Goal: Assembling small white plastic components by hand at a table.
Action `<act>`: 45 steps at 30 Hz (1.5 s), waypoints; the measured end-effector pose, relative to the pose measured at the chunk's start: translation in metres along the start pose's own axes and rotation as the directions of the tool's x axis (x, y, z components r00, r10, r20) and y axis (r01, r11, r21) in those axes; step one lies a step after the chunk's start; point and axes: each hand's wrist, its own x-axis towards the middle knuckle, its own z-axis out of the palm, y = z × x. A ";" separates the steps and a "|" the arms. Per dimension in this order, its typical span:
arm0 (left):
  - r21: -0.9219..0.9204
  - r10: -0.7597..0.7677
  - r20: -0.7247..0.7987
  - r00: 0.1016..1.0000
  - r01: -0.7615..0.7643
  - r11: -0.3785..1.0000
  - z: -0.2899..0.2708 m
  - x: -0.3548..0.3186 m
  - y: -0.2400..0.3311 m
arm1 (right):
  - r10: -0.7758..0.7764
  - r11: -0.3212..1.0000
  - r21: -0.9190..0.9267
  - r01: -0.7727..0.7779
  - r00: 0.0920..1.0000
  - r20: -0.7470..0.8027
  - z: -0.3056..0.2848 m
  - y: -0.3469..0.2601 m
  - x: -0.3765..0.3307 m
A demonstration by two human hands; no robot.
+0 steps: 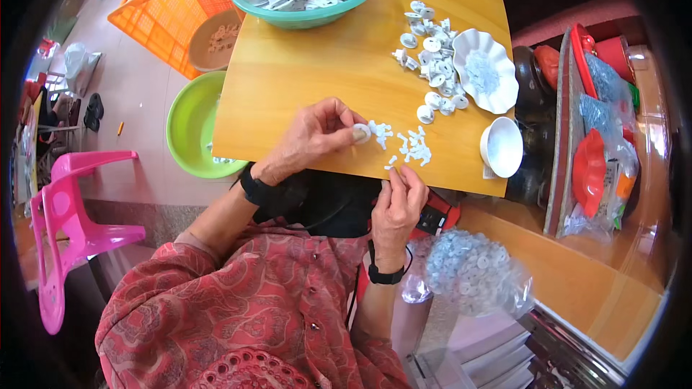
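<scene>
A white round plastic piece (362, 133) is near the centre of the frame, pinched between the thumb and forefinger of the left hand (317, 132). Its long axis (if it has one) I cannot tell, because the fingers cover part of it. It lies up and to the left of the right hand (398, 205), whose thumb and forefinger come together at a tiny white part (389, 167); whether they grip it or only touch it is not clear. The left forearm slants from the lower left, while the right one rises almost straight. Between and beyond the fingertips, small white plastic parts (416, 148) lie loose on the worktop (303, 75). Further out, toward the upper right, are a heap of white disc pieces (432, 44) and a scalloped white dish (502, 94); a turquoise basin (303, 19) stands at the top.
</scene>
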 end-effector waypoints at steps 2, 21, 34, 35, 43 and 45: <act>-0.021 0.016 0.004 1.000 -0.016 1.000 0.006 -0.008 -0.001 | -0.027 1.000 -0.013 0.027 0.999 -0.027 -0.001 0.004 -0.002; -0.397 -0.017 0.128 0.992 0.067 0.915 -0.021 -0.026 -0.003 | 0.155 0.933 0.308 -0.186 0.980 0.123 -0.003 -0.056 0.029; -0.473 -0.086 0.203 0.975 0.175 0.863 -0.025 -0.028 -0.004 | -0.045 0.990 0.134 0.036 0.997 0.067 0.009 -0.074 0.049; -0.461 -0.089 0.202 0.975 0.175 0.870 -0.025 -0.028 -0.004 | -0.063 0.992 0.112 0.056 0.996 0.061 0.009 -0.074 0.050; -0.433 -0.029 0.217 0.976 0.123 0.893 -0.024 -0.027 -0.006 | -0.115 0.992 0.067 0.111 0.991 0.068 0.007 -0.074 0.051; -0.423 -0.018 0.221 0.975 0.112 0.899 -0.024 -0.027 -0.006 | -0.130 0.991 0.053 0.127 0.989 0.067 0.006 -0.074 0.052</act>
